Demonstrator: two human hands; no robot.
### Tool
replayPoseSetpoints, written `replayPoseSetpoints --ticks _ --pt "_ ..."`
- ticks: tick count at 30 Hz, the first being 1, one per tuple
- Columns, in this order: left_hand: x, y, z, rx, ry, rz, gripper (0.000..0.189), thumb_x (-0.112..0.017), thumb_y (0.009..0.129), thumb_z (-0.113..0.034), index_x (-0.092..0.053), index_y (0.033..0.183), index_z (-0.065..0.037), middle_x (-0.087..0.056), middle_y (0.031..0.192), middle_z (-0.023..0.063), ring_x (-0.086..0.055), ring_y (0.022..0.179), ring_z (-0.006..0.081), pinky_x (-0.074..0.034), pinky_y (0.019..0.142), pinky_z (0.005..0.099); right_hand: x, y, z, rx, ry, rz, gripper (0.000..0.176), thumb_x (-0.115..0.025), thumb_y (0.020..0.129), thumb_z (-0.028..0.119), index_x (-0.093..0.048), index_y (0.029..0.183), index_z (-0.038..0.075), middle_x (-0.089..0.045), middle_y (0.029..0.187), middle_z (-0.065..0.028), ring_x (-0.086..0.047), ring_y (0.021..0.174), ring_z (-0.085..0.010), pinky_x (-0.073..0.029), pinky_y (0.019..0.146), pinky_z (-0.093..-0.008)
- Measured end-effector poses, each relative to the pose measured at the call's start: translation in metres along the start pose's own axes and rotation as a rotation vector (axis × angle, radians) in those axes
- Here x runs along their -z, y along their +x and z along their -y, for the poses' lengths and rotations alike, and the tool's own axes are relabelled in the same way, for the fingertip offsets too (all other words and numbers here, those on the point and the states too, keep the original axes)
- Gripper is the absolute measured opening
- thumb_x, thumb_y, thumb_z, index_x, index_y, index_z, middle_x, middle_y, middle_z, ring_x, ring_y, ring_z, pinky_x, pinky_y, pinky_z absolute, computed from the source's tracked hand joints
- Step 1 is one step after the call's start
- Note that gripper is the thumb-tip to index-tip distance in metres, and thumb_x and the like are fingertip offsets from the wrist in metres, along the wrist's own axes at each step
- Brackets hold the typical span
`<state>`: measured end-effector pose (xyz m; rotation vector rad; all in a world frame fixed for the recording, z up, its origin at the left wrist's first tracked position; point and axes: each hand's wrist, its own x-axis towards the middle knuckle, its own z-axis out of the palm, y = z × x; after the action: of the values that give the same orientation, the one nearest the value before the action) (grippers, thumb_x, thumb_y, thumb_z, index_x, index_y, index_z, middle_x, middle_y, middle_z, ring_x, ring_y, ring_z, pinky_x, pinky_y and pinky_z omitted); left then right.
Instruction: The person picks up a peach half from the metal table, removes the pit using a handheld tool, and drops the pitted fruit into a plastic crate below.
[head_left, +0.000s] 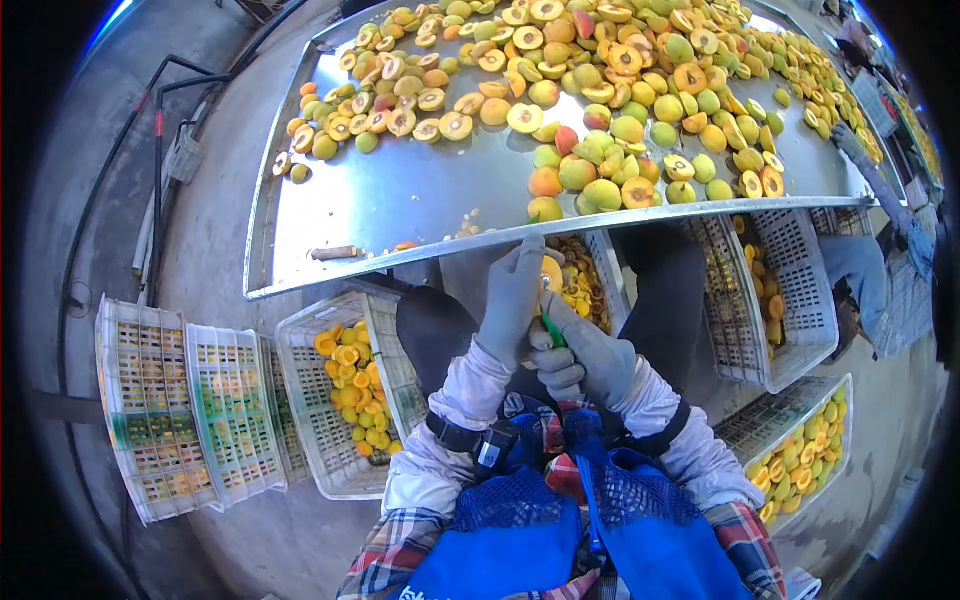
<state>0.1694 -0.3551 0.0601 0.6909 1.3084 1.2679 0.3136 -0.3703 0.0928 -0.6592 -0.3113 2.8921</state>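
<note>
My left hand, in a grey glove, holds a halved yellow fruit just below the front edge of the metal table. Closed around a green-handled tool is my right hand, also gloved in grey. The tool's upper end meets the fruit, and its tip is too small to make out. Many whole and halved fruits lie on the table above my hands. Beneath them, a crate holds cut fruit pieces.
A white crate of fruit halves stands left of my legs, with stacked crates farther left. More crates are at the right. A co-worker's gloved hand reaches over the table's right side. A short stick lies near the table's front edge.
</note>
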Motion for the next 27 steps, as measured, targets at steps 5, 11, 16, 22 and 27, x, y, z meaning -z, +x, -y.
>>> replayPoseSetpoints --ticks 5,11,16,22,27 --pt "-0.002 0.006 -0.001 -0.065 -0.164 0.157 0.043 -0.046 0.104 -0.037 -0.066 0.097 0.0 -0.064 0.08 0.0049 -0.058 0.073 0.0122 -0.047 0.07 0.0246 0.019 0.005 0.001 -0.021 0.146 0.216 0.048 -0.034 0.101 0.059 -0.043 0.08 0.017 -0.024 0.056 0.0101 -0.021 0.04 -0.0034 -0.017 0.037 -0.0219" --pt "0.002 0.015 0.017 0.045 -0.232 0.052 0.043 -0.051 0.101 -0.04 -0.067 0.101 0.0 -0.068 0.089 0.0102 -0.061 0.075 0.0126 -0.051 0.067 0.0268 0.03 0.013 0.002 0.021 0.137 0.155 0.048 -0.035 0.102 0.057 -0.045 0.08 0.015 -0.026 0.056 0.0092 -0.024 0.041 -0.0037 -0.02 0.037 -0.0218" --pt "0.068 0.036 0.032 -0.618 0.788 -0.451 0.022 -0.063 0.092 -0.024 -0.068 0.101 -0.004 -0.068 0.093 0.0125 -0.067 0.079 0.0226 -0.053 0.071 0.033 0.067 0.041 0.01 0.112 -0.151 -0.353 0.047 -0.044 0.1 0.056 -0.052 0.086 0.013 -0.036 0.057 0.0053 -0.033 0.042 -0.0074 -0.03 0.039 -0.0246" --pt "0.181 -0.016 0.001 -0.586 1.371 -1.014 0.021 -0.068 0.084 -0.012 -0.066 0.102 -0.003 -0.066 0.103 0.0145 -0.063 0.095 0.0322 -0.05 0.085 0.0434 0.103 0.07 0.01 0.248 -0.391 -0.617 0.045 -0.052 0.097 0.054 -0.055 0.092 0.009 -0.048 0.062 -0.0002 -0.046 0.046 -0.0119 -0.041 0.042 -0.0289" --pt "0.121 0.028 -0.005 -0.753 1.142 -0.658 0.022 -0.07 0.084 -0.015 -0.065 0.101 -0.003 -0.065 0.102 0.0156 -0.062 0.097 0.0333 -0.049 0.09 0.0428 0.113 0.089 0.001 0.358 -0.468 -0.622 0.041 -0.053 0.097 0.05 -0.055 0.096 0.01 -0.048 0.06 -0.0003 -0.046 0.045 -0.0119 -0.042 0.042 -0.0284"
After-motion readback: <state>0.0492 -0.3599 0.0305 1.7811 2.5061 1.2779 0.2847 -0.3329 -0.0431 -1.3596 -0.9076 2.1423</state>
